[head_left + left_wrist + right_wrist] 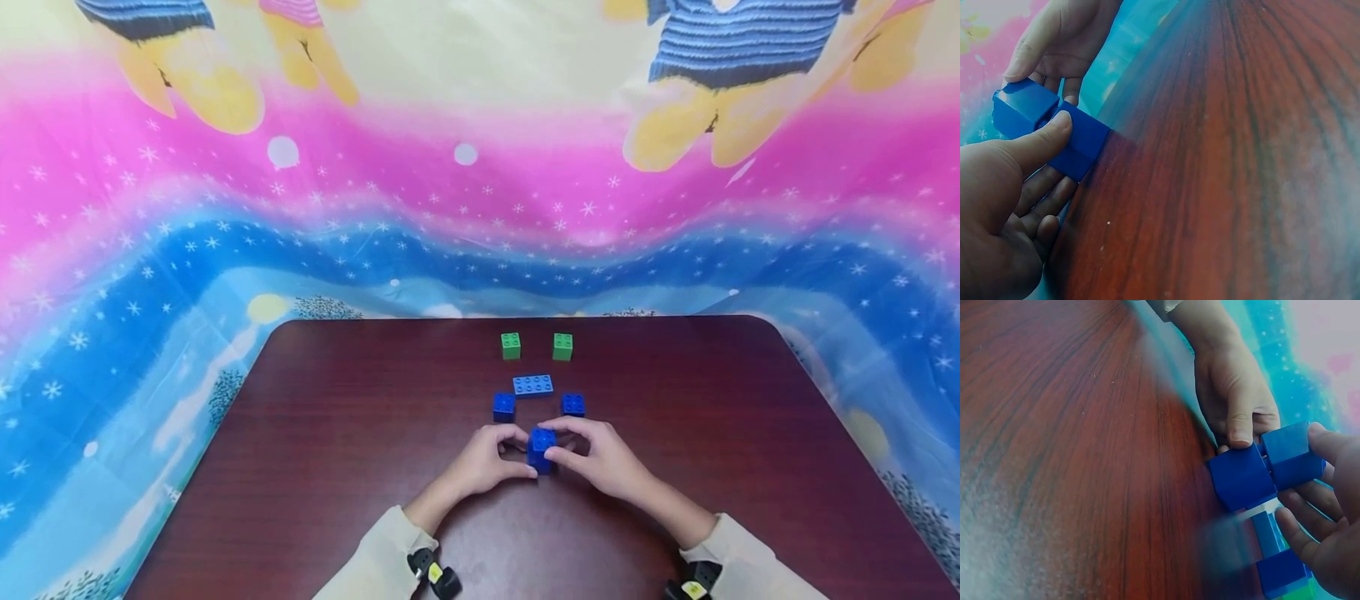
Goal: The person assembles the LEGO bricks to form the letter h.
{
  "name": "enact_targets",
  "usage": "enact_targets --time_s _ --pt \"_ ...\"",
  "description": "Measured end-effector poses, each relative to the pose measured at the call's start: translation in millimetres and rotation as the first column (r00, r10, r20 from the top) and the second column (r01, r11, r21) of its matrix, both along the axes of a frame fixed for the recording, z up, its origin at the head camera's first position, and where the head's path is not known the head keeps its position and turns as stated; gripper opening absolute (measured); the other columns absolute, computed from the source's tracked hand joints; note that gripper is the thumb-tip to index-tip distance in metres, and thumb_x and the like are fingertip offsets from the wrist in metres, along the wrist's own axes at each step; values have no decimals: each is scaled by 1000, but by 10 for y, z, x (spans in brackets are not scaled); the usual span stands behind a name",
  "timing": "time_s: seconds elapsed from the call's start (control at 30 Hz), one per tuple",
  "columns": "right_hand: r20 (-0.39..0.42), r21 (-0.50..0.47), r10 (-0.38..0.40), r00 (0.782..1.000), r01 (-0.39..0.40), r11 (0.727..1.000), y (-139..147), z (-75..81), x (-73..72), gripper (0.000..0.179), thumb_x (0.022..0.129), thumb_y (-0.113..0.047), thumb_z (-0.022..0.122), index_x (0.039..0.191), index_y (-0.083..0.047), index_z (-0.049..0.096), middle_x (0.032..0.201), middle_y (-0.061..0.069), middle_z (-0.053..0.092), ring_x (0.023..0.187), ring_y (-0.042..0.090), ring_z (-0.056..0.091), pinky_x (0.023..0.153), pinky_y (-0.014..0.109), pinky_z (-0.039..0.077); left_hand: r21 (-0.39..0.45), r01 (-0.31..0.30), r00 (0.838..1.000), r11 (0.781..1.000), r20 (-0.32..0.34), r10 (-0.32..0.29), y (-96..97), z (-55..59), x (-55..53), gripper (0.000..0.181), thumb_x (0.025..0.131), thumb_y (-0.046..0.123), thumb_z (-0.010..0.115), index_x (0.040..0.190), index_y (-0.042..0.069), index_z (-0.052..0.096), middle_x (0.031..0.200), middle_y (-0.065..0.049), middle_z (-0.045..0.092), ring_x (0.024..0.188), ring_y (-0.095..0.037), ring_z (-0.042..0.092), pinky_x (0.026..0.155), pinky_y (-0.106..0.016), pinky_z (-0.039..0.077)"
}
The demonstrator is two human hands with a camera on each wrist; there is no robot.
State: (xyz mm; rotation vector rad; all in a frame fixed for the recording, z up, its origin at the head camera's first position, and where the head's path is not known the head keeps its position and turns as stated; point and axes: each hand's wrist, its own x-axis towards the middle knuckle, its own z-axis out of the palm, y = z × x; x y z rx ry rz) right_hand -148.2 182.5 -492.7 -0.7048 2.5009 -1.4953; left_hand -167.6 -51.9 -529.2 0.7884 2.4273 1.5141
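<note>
Near the table's front, two dark blue toy bricks are held one above the other. My left hand [483, 460] pinches the lower brick [1085, 140] between thumb and fingers, close to the tabletop. Thumb and fingers of my right hand [603, 458] grip the upper brick [542, 440]. In the right wrist view the upper brick sits a little askew on the lower one, with a narrow gap between them. Whether their studs are engaged I cannot tell. Just beyond the hands stand a left blue brick [504, 407] and a right blue brick [573, 405].
A longer light blue brick [532, 385] lies behind the two standing blue bricks. Farther back are a left green brick [511, 345] and a right green brick [562, 346]. The dark wooden table [337, 400] meets a colourful printed cloth [465, 208] at its far edge.
</note>
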Motion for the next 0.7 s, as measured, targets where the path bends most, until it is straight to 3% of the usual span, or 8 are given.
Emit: enact_targets --time_s 0.43,0.7 --pt "-25 -26 -5 1000 5 1000 -57 15 12 34 97 -24 72 128 -11 69 114 6 72 88 16 70 75 30 60 0 6 999 1000 33 -6 1 -5 -11 32 79 15 90 107 11 74 99 4 75 94 -3 68 84 -23 54" --pt "2 -48 -9 1000 9 999 -63 11 15 33 97 -22 72 127 -10 68 114 6 71 89 18 70 75 30 60 21 8 1000 1000 26 -9 2 -14 -10 33 79 14 90 106 7 72 99 0 75 96 -11 70 85 -26 55"
